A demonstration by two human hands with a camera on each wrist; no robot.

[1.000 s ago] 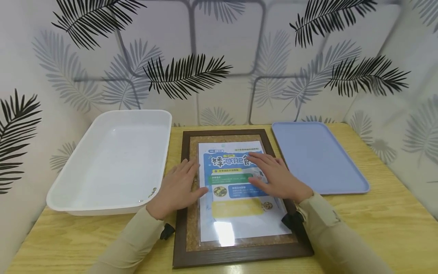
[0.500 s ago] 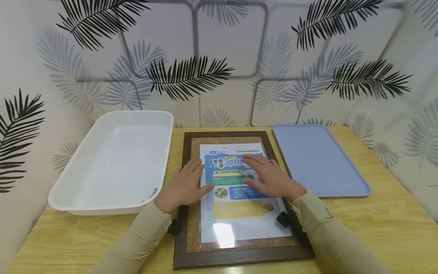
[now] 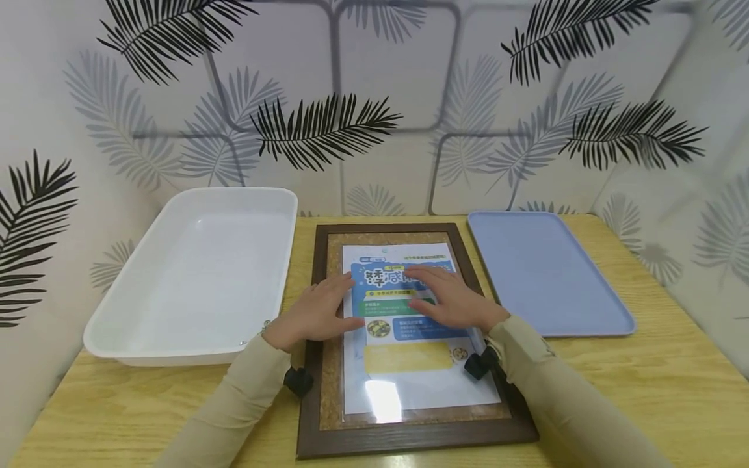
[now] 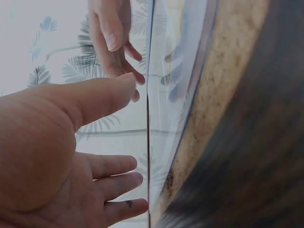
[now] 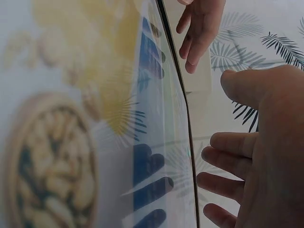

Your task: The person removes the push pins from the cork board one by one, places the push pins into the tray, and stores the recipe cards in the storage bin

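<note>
A dark brown picture frame (image 3: 409, 441) with cork backing (image 3: 331, 396) lies flat on the wooden table. Inside it is a printed blue, white and yellow poster (image 3: 433, 393), under a glossy sheet that throws back light. My left hand (image 3: 318, 311) hovers over the frame's left side, fingers extended and thumb toward the middle. Over the poster's upper right stands my right hand (image 3: 453, 300), fingers straight. Neither hand holds anything. In the right wrist view, fingertips of the right hand (image 5: 266, 156) stay just off the reflective surface. Whether the left fingertips touch it, I cannot tell.
To the left stands a white plastic tub (image 3: 193, 279), with a small greenish mark near its front right corner. A light blue tray (image 3: 547, 273) lies right of the frame. Behind the table (image 3: 661, 390) hangs a leaf-patterned curtain (image 3: 386, 78).
My right hand has shifted left over the poster, and my left hand has moved slightly right, so the two are closer together. The frame, tub and tray keep their places; the view shifted slightly.
</note>
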